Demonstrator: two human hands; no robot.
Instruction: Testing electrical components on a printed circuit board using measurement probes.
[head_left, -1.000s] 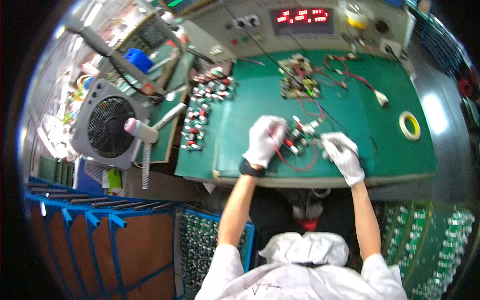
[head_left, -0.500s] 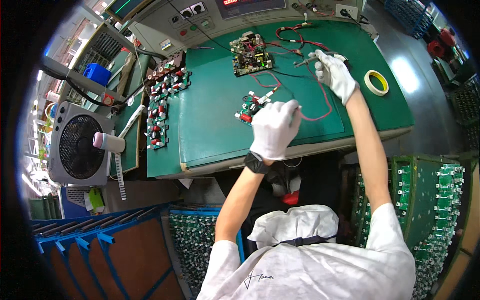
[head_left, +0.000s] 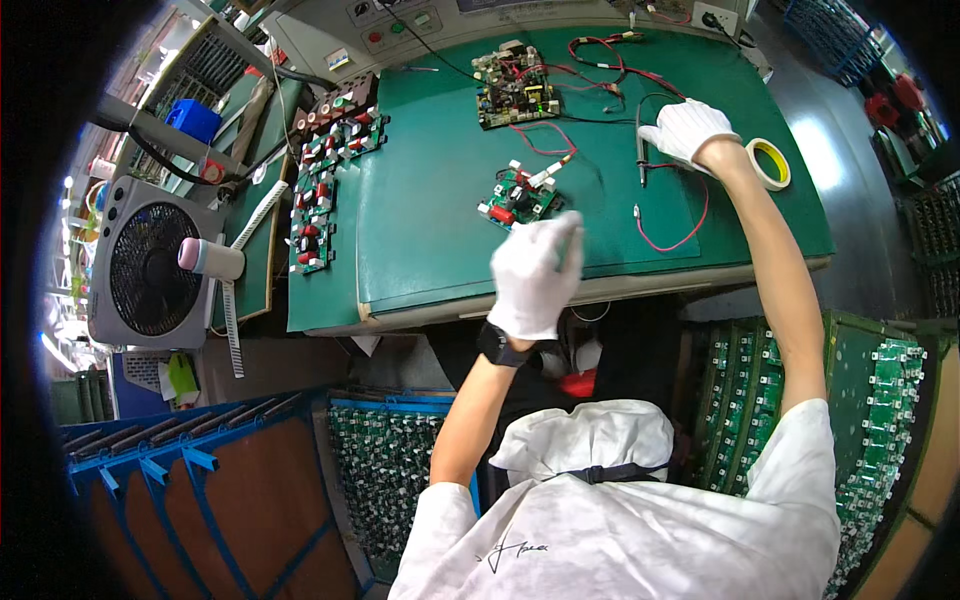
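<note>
My left hand [head_left: 537,278], in a white glove, is just below a small green circuit board [head_left: 520,195] with red and black parts. Its thumb and index finger stand apart and nothing shows between them. A white plug with a pink wire [head_left: 569,158] meets the board's upper right side. My gloved right hand [head_left: 690,133] is over the right part of the mat, its fingertips at the upper end of a slim dark test probe [head_left: 642,160]; the grip is partly hidden. Between the hands lies a pink-red lead [head_left: 668,248] with a small pale end.
A larger wired circuit board [head_left: 515,85] lies at the back of the green mat [head_left: 430,220]. Several small boards [head_left: 313,225] line the left edge. A tape roll [head_left: 768,164] lies right of my right hand. A fan [head_left: 155,270] and bottle [head_left: 212,259] stand left.
My left hand has let go of the pink-red lead, which now lies on the mat. My right hand has moved right and down, and the probe has turned from level to pointing toward me.
</note>
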